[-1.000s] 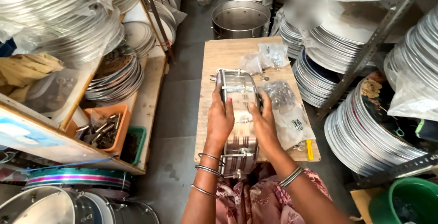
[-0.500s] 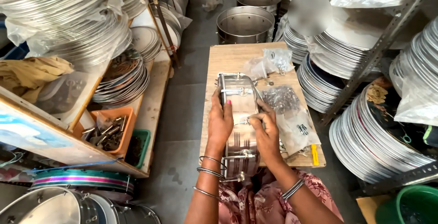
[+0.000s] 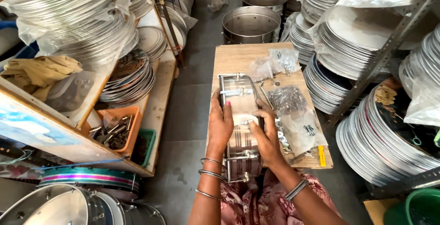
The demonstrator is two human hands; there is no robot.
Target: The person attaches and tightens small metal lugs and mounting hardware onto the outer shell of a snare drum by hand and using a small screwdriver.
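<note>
Two hands grip one long shiny steel cylinder lying lengthwise on my wooden bench: left hand at 9 o'clock, right hand at 3, fingers closed on it. Risk: the cylinder could roll into the clear hardware bags.

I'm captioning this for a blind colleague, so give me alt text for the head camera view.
Both hands, the left hand and the right hand, grip a long shiny steel container with wire clasps lying on a narrow wooden table. Clear plastic bags of small metal hardware lie beside it, and stacked steel plates fill the surrounding shelves.
</note>
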